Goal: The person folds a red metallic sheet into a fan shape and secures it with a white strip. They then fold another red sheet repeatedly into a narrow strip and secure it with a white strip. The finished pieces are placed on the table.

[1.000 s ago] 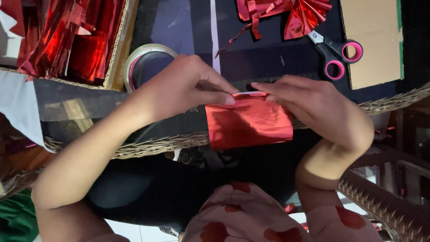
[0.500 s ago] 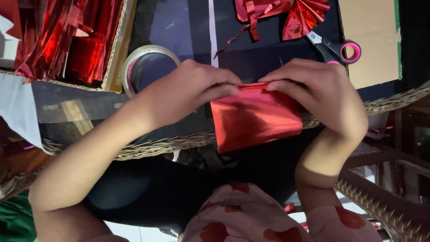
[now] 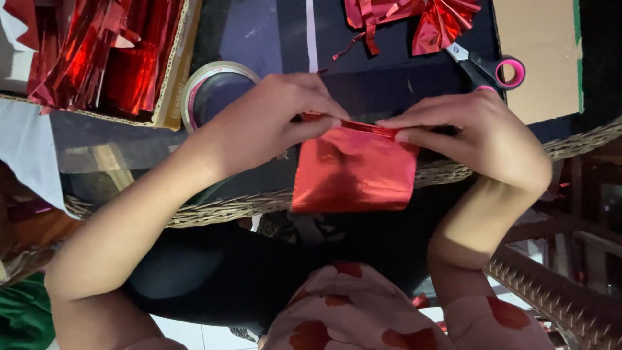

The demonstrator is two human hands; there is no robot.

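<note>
Red foil sheet [image 3: 353, 170]: thin, light, crease-prone, likely slippery; left hand [image 3: 275, 120] and right hand [image 3: 483, 133] pinch its top fold at the worktop's [image 3: 389, 84] near edge.

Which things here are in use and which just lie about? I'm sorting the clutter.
In use:
left hand
right hand
red foil sheet, pinched along its top edge by both hands

Lying about:
scissors
tape roll
box of red foil strips
foil bow
cardboard piece

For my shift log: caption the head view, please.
Left hand and right hand pinch a red foil sheet's top edge.
</note>
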